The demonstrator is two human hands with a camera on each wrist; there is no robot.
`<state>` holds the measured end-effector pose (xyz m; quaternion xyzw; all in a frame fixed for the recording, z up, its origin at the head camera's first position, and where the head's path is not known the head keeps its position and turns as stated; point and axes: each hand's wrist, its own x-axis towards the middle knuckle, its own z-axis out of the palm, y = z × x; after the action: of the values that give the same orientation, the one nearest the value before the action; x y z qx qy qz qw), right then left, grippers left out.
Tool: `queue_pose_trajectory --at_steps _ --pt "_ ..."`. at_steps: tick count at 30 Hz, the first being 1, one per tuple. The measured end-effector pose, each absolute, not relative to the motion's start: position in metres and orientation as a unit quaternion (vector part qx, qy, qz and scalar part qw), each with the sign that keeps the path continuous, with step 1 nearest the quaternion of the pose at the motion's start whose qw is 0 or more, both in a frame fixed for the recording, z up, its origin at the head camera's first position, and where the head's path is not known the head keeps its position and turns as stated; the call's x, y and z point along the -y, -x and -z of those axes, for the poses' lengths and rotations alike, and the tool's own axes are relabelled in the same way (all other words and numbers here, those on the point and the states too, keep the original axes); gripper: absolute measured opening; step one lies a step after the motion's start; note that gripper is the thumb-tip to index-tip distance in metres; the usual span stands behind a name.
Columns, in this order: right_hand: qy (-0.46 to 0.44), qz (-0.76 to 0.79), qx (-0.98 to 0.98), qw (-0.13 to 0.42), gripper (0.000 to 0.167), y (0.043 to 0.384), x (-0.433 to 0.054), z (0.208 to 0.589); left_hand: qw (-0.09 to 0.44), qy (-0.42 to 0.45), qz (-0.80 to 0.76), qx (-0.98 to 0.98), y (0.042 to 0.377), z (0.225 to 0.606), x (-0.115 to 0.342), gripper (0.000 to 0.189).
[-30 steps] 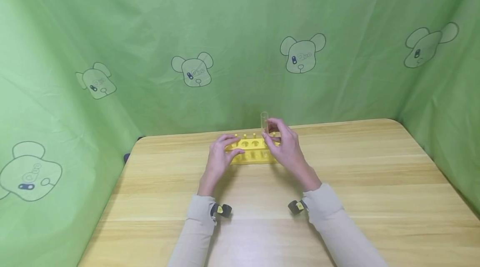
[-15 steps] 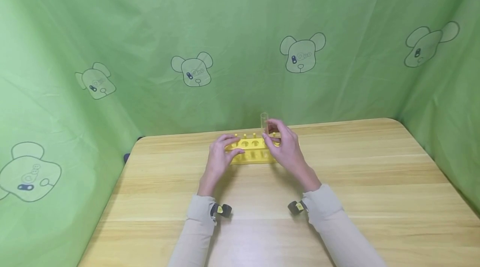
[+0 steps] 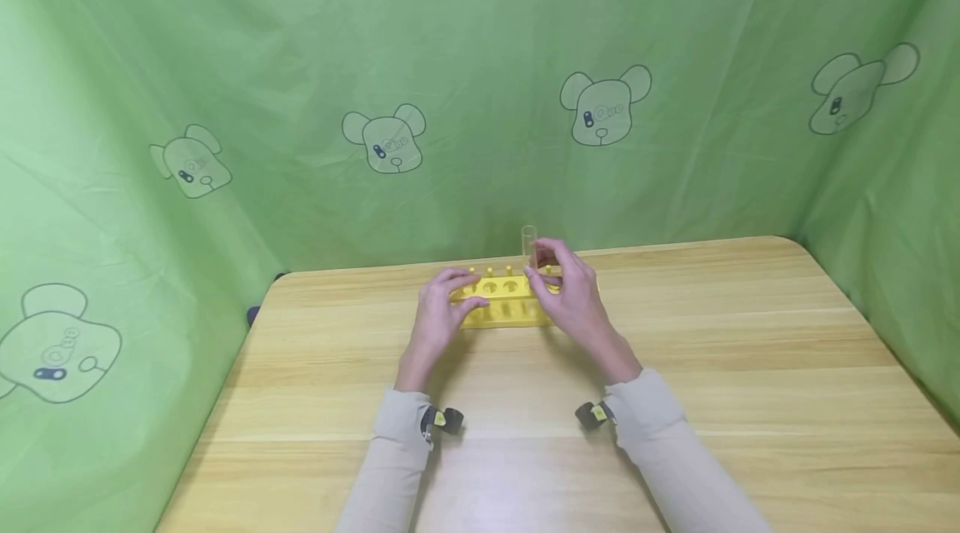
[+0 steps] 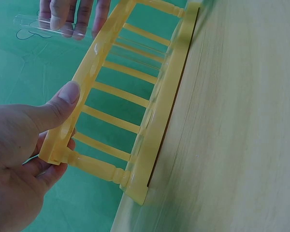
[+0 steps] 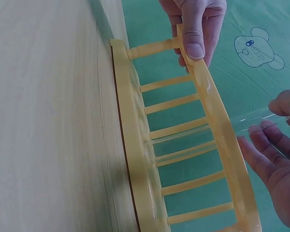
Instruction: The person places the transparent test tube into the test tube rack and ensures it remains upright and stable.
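Note:
A yellow test tube rack [image 3: 506, 321] stands upright near the table's far edge, with a row of round holes in its top bar and several pegs behind. My left hand [image 3: 437, 312] grips the left end of that top bar, thumb [image 4: 69, 93] in front and fingers behind. At the rack's right part, my right hand [image 3: 576, 300] pinches a clear glass test tube [image 3: 528, 241] between thumb and fingers. In the right wrist view the tube [image 5: 251, 121] passes through a top hole, its lower length inside the rack close to the base; its exact bottom end is unclear.
The wooden table [image 3: 510, 466] spreads around the rack on all visible sides. Behind it hangs a green curtain [image 3: 480, 100] with printed bear heads, which also encloses the left and right sides. Small wrist cameras [image 3: 453, 420] sit at both cuffs.
The test tube and my right fingers have come down very slightly. My left hand and the rack stay where they were.

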<state>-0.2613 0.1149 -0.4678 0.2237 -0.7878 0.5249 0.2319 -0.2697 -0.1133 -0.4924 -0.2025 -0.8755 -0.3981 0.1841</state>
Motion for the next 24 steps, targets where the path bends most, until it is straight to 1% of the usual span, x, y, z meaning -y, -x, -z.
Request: queue_pose_trajectory --at_steps 24 --pt "-0.223 -0.53 0.786 0.225 0.041 0.2612 -0.1169 0.4685 0.185 0.198 0.396 0.877 0.269 0.4925 0.1125 0.042"
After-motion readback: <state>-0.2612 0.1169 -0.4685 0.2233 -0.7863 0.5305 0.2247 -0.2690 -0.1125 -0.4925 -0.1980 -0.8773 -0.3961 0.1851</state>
